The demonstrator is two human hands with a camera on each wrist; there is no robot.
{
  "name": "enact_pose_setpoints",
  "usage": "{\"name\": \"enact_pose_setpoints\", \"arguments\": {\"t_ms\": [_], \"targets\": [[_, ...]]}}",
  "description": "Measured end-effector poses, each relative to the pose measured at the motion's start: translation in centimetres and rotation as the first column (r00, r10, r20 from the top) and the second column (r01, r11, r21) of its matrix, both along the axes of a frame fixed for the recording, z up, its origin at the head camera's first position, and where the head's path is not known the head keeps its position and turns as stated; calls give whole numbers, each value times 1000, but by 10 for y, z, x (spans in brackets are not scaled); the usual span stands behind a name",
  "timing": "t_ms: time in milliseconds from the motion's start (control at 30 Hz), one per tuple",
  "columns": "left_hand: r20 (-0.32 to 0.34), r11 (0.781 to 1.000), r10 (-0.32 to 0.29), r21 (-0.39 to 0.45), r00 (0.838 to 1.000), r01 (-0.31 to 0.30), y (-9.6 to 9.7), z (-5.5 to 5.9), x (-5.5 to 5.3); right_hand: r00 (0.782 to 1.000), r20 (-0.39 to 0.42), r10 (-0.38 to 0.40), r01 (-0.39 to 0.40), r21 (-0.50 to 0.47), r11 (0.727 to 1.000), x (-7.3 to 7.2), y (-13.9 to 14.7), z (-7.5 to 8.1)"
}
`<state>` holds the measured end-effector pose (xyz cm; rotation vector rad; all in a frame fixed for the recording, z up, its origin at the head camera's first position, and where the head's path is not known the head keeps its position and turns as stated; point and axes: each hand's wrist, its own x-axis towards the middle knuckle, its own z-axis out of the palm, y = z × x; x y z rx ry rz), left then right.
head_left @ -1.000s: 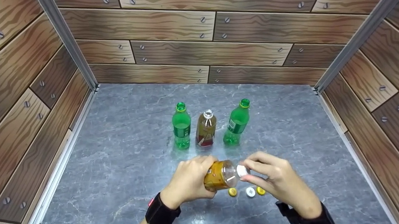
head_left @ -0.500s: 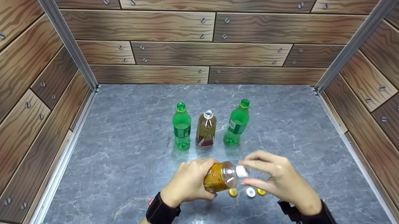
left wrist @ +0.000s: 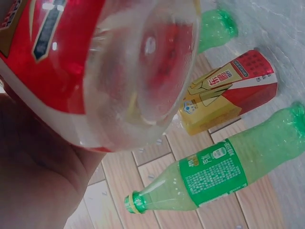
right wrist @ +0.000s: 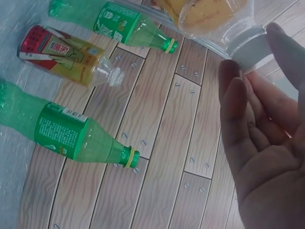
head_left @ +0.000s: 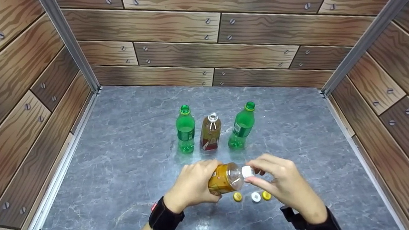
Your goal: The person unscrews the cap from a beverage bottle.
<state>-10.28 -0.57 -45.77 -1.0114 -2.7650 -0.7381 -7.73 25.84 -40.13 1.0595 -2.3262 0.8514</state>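
My left hand point(head_left: 199, 183) grips a clear plastic bottle point(head_left: 223, 178) with a yellow and red label, tilted sideways so that its neck points right. A white cap point(head_left: 247, 172) sits at the mouth of that bottle. The thumb and fingers of my right hand point(head_left: 283, 180) pinch the cap, as the right wrist view also shows with the white cap point(right wrist: 250, 47) between fingertips. In the left wrist view the base of the held bottle point(left wrist: 119, 71) fills the upper left.
Behind the hands stand a green bottle point(head_left: 185, 131), a yellow-and-red-labelled bottle point(head_left: 211, 133) and another green bottle point(head_left: 241, 127), all uncapped. On the grey tabletop point(head_left: 124, 158) lie a yellow cap point(head_left: 237, 197), a white cap point(head_left: 256, 197) and another yellow cap point(head_left: 266, 195). Wood-patterned walls point(head_left: 154, 28) enclose three sides.
My right fingers loosened from the white cap half a second ago and now pinch it again. The left hand and its bottle have barely shifted.
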Motion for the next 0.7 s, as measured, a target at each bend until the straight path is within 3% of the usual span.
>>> {"name": "enact_pose_setpoints", "arguments": {"t_ms": [367,567,700], "targets": [[8,999,-36,4,999,36,-5,3,1,983,-118,142,-144,-12,989,-4,5,-6],[36,998,-61,16,997,61,-6,1,0,964,-124,234,-237,-12,971,-9,10,-10],[62,998,-56,16,996,55,-6,-2,0,961,-123,249,-252,-11,968,-12,11,-14]]}}
